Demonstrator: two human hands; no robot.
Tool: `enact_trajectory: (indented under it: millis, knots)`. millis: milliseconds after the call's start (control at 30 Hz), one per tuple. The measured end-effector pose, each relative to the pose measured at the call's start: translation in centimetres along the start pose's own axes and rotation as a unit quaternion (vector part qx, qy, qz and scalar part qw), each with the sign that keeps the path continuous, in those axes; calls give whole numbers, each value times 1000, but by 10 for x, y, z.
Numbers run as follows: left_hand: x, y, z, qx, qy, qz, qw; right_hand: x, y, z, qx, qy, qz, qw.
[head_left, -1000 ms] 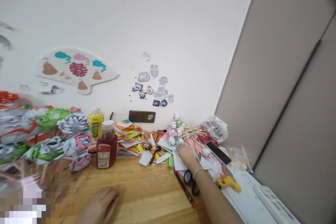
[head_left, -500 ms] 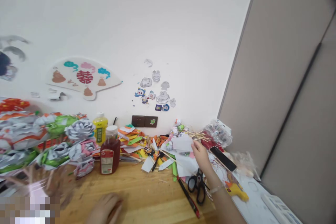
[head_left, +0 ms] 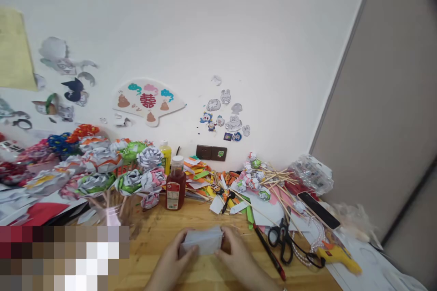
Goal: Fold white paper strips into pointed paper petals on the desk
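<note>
A small stack of white paper pieces (head_left: 201,240) is held between both hands, low in the middle of the view above the wooden table. My left hand (head_left: 179,251) closes on its left end, thumb on the near side and fingers behind. At the other end my right hand (head_left: 231,248) pinches it the same way. Black-handled scissors (head_left: 283,240) lie to the right of my right hand, beside a black and red pen (head_left: 269,252).
Paper flowers (head_left: 102,163) in a clear vase stand at left. Behind the hands are a red-brown bottle (head_left: 175,186), a yellow bottle (head_left: 165,154), paper scraps (head_left: 201,175) and wooden sticks (head_left: 276,177). At right lie a phone (head_left: 319,210) and a yellow glue gun (head_left: 339,257).
My right hand has come back from the pile at the right with white paper. My left hand has joined it, and both now grip the paper. The view has swung left.
</note>
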State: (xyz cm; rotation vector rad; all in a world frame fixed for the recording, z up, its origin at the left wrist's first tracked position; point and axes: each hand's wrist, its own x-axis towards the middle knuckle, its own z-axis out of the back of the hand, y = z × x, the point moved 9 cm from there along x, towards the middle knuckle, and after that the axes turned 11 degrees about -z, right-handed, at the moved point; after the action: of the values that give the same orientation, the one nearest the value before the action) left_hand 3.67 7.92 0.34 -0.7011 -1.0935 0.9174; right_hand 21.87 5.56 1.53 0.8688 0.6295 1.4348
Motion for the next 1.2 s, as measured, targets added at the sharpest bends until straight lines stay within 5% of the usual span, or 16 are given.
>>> enact_trajectory:
  millis: [433,1000,1200]
  knots:
    - [-9,10,-6,-26,-61,-8,998,-16,14,-14,41,-13,58,997]
    - [-14,27,-15,-72,-60,-70,993,-25,20,-22,-25,18,96,995]
    - [-5,26,-11,-133,-47,-12,990,-13,8,-13,-10,-8,54,998]
